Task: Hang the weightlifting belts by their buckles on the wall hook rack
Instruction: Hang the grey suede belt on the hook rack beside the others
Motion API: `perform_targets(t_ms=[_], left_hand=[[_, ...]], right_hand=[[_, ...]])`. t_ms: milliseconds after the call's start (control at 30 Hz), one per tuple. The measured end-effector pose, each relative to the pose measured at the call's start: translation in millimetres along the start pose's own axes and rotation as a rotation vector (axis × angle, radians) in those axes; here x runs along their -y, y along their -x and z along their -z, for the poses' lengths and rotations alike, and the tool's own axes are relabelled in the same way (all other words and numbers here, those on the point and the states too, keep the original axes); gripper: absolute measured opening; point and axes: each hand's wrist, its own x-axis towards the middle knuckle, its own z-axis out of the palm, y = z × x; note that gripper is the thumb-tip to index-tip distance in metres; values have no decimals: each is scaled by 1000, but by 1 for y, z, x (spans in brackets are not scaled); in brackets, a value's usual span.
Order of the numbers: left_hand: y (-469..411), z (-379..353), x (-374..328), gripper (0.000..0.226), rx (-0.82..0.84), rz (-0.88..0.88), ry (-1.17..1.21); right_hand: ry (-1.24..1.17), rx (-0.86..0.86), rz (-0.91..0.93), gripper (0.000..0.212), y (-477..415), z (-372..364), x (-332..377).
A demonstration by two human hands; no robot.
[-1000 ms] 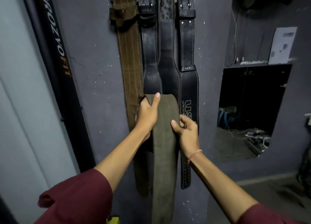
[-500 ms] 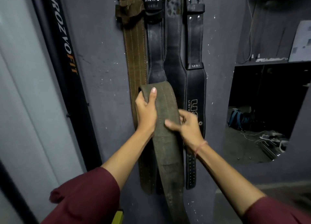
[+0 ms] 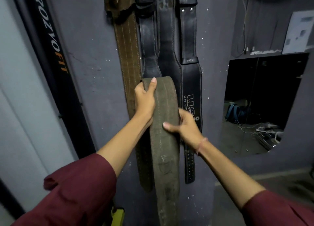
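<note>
An olive-green suede belt [image 3: 165, 149] is bent over at chest height in front of the wall, its long end trailing down out of frame. My left hand [image 3: 145, 101] grips its folded top at the left edge, thumb over the front. My right hand [image 3: 184, 126] pinches the belt's right edge a little lower. Its buckle is hidden. Behind it, a brown suede belt [image 3: 126, 44] and three black leather belts [image 3: 190, 83] hang on the grey wall. The hook rack is above the frame.
A black banner [image 3: 51, 52] with white and orange lettering slants down the left. To the right, a wall mirror [image 3: 260, 103] reflects floor clutter, with a white paper [image 3: 299, 32] above it. Something yellow [image 3: 117, 214] sits low by the wall.
The view has tilted down, so the rack and the hanging belts' buckles left the frame. My right hand slid lower on the green belt; my left hand keeps the fold.
</note>
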Motion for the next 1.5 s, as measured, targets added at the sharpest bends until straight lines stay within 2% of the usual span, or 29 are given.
perform_targets(t_ms=[100, 167, 300, 367, 467, 533, 600, 667, 800, 867, 1000, 1067, 1100, 1200, 1267, 1367, 1433, 1500], left_hand=[[-5, 5, -4, 24, 78, 71, 12], [-4, 3, -7, 23, 101, 118, -16], [-5, -1, -11, 22, 90, 163, -118], [-1, 0, -10, 26, 81, 93, -229], [23, -2, -5, 26, 55, -110, -293], [41, 2, 4, 19, 33, -215, -280], [61, 13, 23, 13, 44, -243, -259], [81, 31, 54, 23, 61, -170, -305], [116, 50, 99, 25, 66, 23, -293], [116, 44, 95, 26, 62, 12, -269], [91, 19, 53, 13, 65, -85, -213], [68, 8, 28, 22, 42, -87, -159], [51, 3, 19, 29, 16, -15, -121], [7, -1, -3, 43, 19, 420, 9], [-2, -2, -6, 44, 71, 567, 39], [2, -12, -1, 24, 53, 530, 9], [7, -14, 5, 25, 23, 463, 35], [7, -14, 7, 26, 6, 397, 62]], right_hand=[[-10, -8, -125, 27, 47, 3, -50], [-27, -68, -88, 25, 51, 3, -54], [-55, -145, 45, 26, 27, -6, -16], [-52, -206, 114, 22, 15, -11, 4], [-65, -312, 208, 21, -7, -22, 38], [-129, -337, 195, 20, -23, -31, 56], [-162, -336, 166, 17, -36, -36, 65], [-140, -340, 165, 13, -42, -40, 69], [-109, -349, 182, 12, -49, -41, 78], [-64, -353, 192, 12, -50, -37, 80], [-21, -351, 196, 12, -39, -27, 75], [-16, -329, 180, 16, -27, -24, 67], [-23, -310, 173, 17, -22, -22, 62], [-28, -281, 164, 18, -13, -13, 51], [-2, -267, 157, 20, -8, -7, 49], [38, -194, 164, 32, 5, 1, 41], [61, -143, 128, 42, 21, 7, 23], [68, -104, 28, 43, 43, 15, -8]])
